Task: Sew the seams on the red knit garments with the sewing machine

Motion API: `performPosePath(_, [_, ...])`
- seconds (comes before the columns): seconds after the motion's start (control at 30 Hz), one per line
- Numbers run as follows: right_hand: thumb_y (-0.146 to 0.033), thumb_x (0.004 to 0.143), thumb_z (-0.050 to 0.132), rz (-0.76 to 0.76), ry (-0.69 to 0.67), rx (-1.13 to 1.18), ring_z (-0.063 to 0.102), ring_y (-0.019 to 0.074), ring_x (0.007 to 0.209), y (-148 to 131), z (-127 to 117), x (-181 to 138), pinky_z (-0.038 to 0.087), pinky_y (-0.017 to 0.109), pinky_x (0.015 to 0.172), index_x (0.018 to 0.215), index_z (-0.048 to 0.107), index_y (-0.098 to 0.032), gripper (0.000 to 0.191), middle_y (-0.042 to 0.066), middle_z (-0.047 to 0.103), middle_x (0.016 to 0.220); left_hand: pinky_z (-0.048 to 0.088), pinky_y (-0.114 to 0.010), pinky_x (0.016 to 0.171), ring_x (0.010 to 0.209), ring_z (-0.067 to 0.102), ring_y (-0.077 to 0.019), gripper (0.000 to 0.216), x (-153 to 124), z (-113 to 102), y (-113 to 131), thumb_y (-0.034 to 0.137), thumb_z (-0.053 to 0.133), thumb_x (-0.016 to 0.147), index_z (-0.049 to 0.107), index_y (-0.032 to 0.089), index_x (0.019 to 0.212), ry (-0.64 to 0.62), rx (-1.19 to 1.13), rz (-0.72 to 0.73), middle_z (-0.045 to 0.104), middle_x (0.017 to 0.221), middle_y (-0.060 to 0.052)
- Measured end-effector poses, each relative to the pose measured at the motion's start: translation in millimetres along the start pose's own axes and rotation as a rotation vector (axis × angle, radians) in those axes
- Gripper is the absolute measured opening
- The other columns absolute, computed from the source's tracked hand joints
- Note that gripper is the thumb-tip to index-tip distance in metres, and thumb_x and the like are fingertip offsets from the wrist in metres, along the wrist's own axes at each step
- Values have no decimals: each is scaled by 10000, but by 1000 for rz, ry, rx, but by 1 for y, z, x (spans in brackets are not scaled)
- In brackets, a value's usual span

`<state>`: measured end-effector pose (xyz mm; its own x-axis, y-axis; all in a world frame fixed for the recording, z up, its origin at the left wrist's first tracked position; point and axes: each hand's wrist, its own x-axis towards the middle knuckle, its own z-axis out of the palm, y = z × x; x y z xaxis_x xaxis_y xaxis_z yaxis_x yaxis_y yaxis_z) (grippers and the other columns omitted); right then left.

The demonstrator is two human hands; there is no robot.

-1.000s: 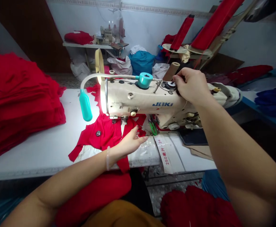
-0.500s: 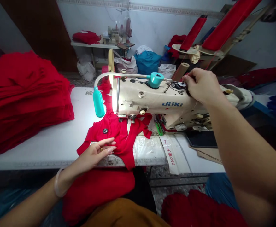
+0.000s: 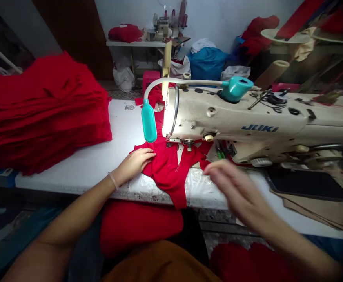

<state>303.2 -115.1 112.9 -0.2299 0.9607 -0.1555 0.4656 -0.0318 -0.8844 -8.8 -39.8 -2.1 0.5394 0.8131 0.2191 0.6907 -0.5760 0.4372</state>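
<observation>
Surface: a white table ran across the view, with a clear plastic sheet along its near edge.
Room: white walls, with a far bench beyond the table and a blue bag on the floor beside it.
Machines: two. A cream Juki sewing machine stood on the table, and a smaller machine sat on the far bench.
Hands: two. The left hand lay flat with its fingers together, pressed on the garment's left side, a bangle on its wrist. The right hand was over the near table edge, right of the garment and not touching it; it was too blurred to tell whether spread or pinching.
Garment: one red garment lay under the machine's presser foot, its lower end hanging toward the near edge.
Stacks: one large pile of red cloth lay at the table's left; one red bundle lay on the far bench.
Lamp: one teal gooseneck lamp hung left of the machine.
</observation>
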Motion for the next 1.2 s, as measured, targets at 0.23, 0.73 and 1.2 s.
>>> performPosePath(0.23, [-529, 770, 745, 292, -467, 602, 636, 121, 696, 62, 71, 26, 505, 271, 634, 1187, 520, -164, 598, 72, 658, 991, 423, -443, 1086, 1196, 590, -265, 342, -13, -2, 19, 209, 489, 972, 672, 178, 1259, 119, -165, -222, 659, 1276, -131])
performPosePath(0.73, [-470, 879, 637, 103, -380, 556, 651, 130, 623, 54, 74, 61, 522, 274, 562, 1148, 474, -190, 421, 98, 715, 1001, 507, -205, 723, 850, 643, -122, 424, -8, 7, 64, 446, 753, 821, 708, 169, 1138, 112, -1525, -720, 691, 1014, -68])
performPosePath(1.2, [-118, 977, 427, -981, 124, -716, 606, 200, 828, 63, 88, 60, 535, 344, 728, 1291, 611, -163, 366, 110, 660, 915, 490, -199, 645, 745, 621, -111, 447, -8, 12, 74, 483, 742, 824, 740, 142, 1112, -65, -1503, -702, 709, 901, -64])
